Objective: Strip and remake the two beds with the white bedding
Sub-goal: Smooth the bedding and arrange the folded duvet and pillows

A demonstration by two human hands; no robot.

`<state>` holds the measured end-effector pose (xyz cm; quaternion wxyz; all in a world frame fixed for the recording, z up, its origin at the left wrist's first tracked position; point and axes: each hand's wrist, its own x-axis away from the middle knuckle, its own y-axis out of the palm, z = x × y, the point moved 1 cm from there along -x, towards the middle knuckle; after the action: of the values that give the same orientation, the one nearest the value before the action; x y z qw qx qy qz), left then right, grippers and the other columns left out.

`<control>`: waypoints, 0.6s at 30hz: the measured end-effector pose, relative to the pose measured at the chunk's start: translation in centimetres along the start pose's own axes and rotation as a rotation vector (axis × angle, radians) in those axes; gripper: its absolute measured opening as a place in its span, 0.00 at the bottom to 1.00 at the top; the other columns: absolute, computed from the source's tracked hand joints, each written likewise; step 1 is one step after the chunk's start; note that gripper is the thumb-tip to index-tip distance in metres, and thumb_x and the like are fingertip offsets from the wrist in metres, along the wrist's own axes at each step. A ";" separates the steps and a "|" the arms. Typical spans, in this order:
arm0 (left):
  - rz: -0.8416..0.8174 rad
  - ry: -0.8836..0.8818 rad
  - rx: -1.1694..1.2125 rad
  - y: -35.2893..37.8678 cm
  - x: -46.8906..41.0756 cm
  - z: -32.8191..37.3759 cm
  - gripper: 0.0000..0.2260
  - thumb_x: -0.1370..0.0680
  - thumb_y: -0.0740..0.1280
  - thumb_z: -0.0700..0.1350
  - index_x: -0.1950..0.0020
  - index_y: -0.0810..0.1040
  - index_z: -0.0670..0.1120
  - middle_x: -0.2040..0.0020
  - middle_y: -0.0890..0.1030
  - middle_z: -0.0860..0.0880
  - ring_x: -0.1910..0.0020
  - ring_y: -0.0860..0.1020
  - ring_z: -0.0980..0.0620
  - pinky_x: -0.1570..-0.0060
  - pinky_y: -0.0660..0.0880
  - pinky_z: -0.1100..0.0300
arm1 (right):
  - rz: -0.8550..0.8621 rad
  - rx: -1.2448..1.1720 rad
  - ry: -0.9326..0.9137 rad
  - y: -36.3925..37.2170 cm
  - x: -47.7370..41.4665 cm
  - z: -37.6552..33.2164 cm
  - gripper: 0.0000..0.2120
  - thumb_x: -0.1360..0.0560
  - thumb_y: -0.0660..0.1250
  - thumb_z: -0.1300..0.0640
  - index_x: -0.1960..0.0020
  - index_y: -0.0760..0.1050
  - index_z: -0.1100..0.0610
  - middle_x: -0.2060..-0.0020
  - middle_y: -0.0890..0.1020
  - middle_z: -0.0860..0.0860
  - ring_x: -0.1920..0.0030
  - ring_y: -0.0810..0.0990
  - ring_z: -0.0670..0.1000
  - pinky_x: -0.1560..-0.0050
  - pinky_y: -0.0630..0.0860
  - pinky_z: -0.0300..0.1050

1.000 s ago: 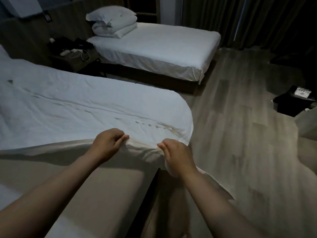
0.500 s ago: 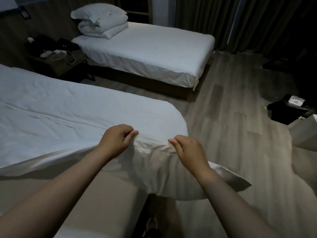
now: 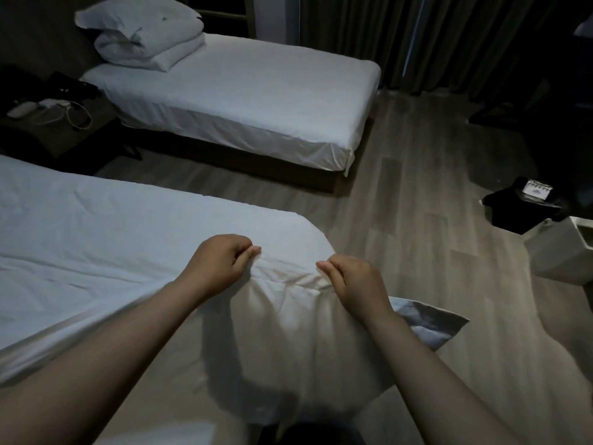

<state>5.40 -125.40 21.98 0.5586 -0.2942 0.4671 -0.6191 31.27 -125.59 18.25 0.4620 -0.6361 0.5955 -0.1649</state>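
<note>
A white sheet (image 3: pixel 112 252) covers the near bed, and its foot end hangs loose over the bare beige mattress (image 3: pixel 167 393). My left hand (image 3: pixel 218 264) pinches the sheet's edge near the foot corner. A short way to the right, my right hand (image 3: pixel 356 282) pinches the same edge, with a loose corner flap (image 3: pixel 430 326) sticking out behind it. The far bed (image 3: pixel 256 101) wears a smooth white sheet. A pillow (image 3: pixel 134 14) lies on a folded white duvet (image 3: pixel 150 48) at its head.
A dark nightstand (image 3: pixel 54 123) with cables and small devices stands between the beds at the left. Wooden floor (image 3: pixel 417 236) runs along the right. A black box (image 3: pixel 526 203) and a white bin (image 3: pixel 564 252) sit on the floor at right. Dark curtains hang behind.
Both hands have lifted the sheet's foot edge higher and drawn it toward me, so more cloth hangs over the mattress end. The view has shifted a little to the left.
</note>
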 end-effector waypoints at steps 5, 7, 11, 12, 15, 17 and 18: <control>-0.017 -0.015 -0.015 2.0 -7.0 -1.6 0.24 0.26 0.51 0.61 0.69 0.68 0.42 0.73 0.71 0.48 0.70 0.71 0.50 0.68 0.67 0.54 | -0.049 -0.054 0.043 2.0 -5.9 4.5 0.22 0.23 0.54 0.42 0.68 0.70 0.54 0.72 0.76 0.50 0.69 0.73 0.51 0.67 0.60 0.42; -0.024 -0.035 -0.032 3.0 -10.3 -2.2 0.25 0.27 0.50 0.62 0.69 0.69 0.42 0.73 0.71 0.48 0.70 0.71 0.51 0.67 0.68 0.54 | -0.107 -0.095 0.062 3.0 -8.9 6.8 0.21 0.23 0.56 0.42 0.67 0.71 0.55 0.71 0.77 0.50 0.68 0.73 0.51 0.66 0.64 0.44; -0.050 -0.080 -0.059 4.9 -17.2 -3.1 0.24 0.26 0.51 0.61 0.70 0.68 0.42 0.73 0.70 0.48 0.70 0.71 0.49 0.67 0.67 0.54 | -0.210 -0.148 0.110 4.9 -14.8 11.8 0.20 0.22 0.59 0.44 0.64 0.75 0.58 0.68 0.79 0.52 0.65 0.75 0.53 0.65 0.65 0.46; -0.061 -0.087 -0.076 5.5 -18.8 -3.5 0.23 0.25 0.53 0.60 0.70 0.67 0.43 0.73 0.69 0.48 0.70 0.70 0.49 0.68 0.66 0.54 | -0.238 -0.152 0.126 5.6 -16.2 13.0 0.20 0.21 0.60 0.45 0.63 0.75 0.58 0.67 0.80 0.53 0.64 0.75 0.54 0.64 0.66 0.46; -0.106 -0.135 -0.115 7.7 -23.0 -5.1 0.19 0.25 0.56 0.56 0.71 0.64 0.46 0.73 0.68 0.48 0.70 0.70 0.48 0.68 0.65 0.54 | -0.306 -0.185 0.169 8.4 -19.9 16.1 0.18 0.21 0.61 0.47 0.62 0.76 0.59 0.66 0.81 0.55 0.63 0.77 0.56 0.62 0.70 0.49; -0.144 -0.164 -0.125 9.6 -25.6 -7.0 0.19 0.25 0.56 0.56 0.71 0.63 0.47 0.74 0.68 0.49 0.70 0.69 0.48 0.68 0.64 0.55 | -0.352 -0.212 0.202 10.8 -21.9 17.9 0.19 0.21 0.61 0.46 0.64 0.74 0.58 0.67 0.80 0.54 0.64 0.76 0.56 0.62 0.70 0.49; -0.157 -0.171 -0.129 10.3 -26.5 -7.7 0.19 0.25 0.56 0.56 0.71 0.62 0.47 0.74 0.67 0.50 0.70 0.69 0.49 0.69 0.62 0.56 | -0.361 -0.225 0.215 11.9 -22.5 18.6 0.19 0.21 0.61 0.46 0.65 0.72 0.57 0.68 0.79 0.54 0.64 0.75 0.55 0.62 0.69 0.48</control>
<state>8.22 -97.19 13.80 0.5262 -0.4166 0.4323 -0.6022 32.87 -96.20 6.99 0.2852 -0.7587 0.5325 -0.2439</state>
